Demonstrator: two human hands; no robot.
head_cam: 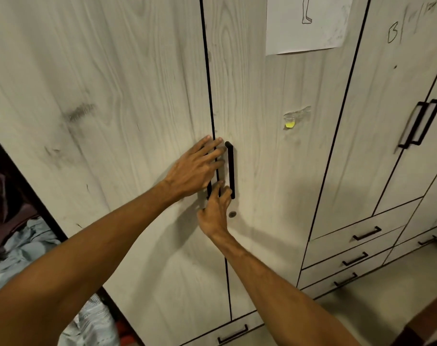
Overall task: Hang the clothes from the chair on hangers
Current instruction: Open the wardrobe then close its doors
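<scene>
Judging the clothes (33,243) first: they lie crumpled well down-left of both hands, past the door edge. My left hand (195,171) lies flat, fingers straight, across the seam. My right hand (215,213) sits just below, fingers bent; I cannot tell if it grips. I'd hook the black handle (230,169) just right and pull squarely.

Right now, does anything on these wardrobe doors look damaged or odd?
Yes. The middle door has a torn tape patch with a yellow scrap. The left door bears dark smudges, and pen scribbles mark the right door.
</scene>
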